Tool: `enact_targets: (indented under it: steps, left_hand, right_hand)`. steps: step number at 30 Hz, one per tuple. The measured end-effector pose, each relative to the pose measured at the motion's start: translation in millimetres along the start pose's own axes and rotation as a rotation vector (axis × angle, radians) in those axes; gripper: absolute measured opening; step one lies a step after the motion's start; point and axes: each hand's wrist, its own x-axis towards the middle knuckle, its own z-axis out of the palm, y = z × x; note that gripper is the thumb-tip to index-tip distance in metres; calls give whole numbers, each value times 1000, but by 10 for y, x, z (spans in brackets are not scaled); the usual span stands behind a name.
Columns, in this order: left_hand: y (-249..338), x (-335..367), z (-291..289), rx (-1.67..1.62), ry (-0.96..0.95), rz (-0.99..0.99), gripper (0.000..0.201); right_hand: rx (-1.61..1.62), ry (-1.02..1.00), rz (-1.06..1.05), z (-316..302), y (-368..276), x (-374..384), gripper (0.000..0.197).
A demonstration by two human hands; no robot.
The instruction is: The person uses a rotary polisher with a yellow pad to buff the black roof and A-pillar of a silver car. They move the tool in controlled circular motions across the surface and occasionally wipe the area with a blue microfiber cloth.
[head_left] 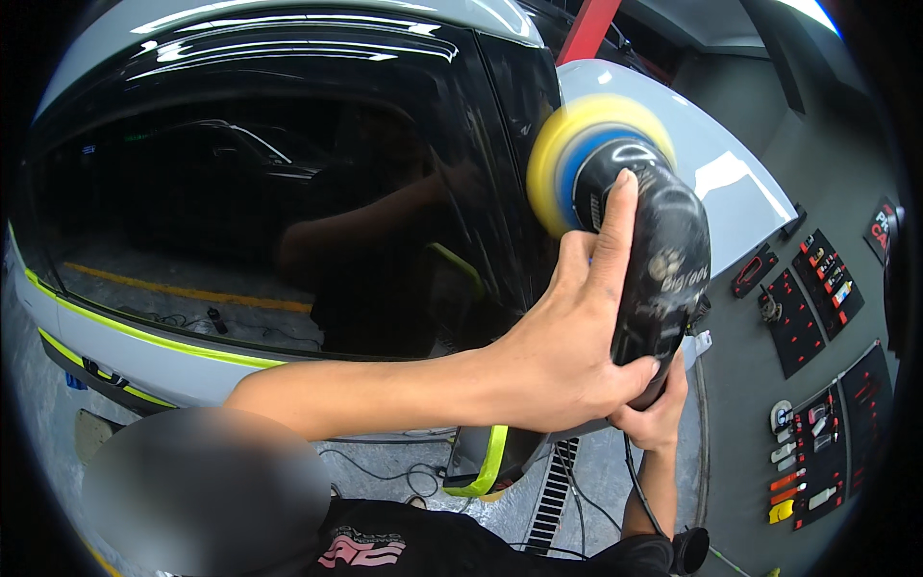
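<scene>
The polisher [679,219] looks plastic, its pad [548,178] foam, the window [221,236] smooth, glossy glass.

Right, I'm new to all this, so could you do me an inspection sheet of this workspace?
Surface: glossy pale-grey car panel, beside a dark side window with reflections.
Job's things: black polisher with a yellow pad, its face hidden against the car's side.
Clutter: small tools on dark boards at the right.
Left grip: bare hand on the polisher, index finger stretched towards its head.
Right grip: bare hand around the polisher's lower end, partly hidden.
Cables: a cord near the right grip; loose cables on the floor.
Surroundings: grey wall, floor drain, red post.
</scene>
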Motion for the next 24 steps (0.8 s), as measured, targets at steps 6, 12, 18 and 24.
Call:
enact_targets:
  steps: [6,12,18,24]
  left_hand:
    - [-108,291,-89,265,159,224,122]
    - [49,490,-325,239,206,250,120]
    - [-62,354,-257,104,134,258,120]
    - [-46,451,-407,47,86,269,123]
  right_hand:
    - [205,-45,98,98,-377,465,82]
    - [224,-37,58,148,-726,828,87]
    - [191,-47,93,160,-590,609,85]
    - [167,-22,73,216,-727,698,83]
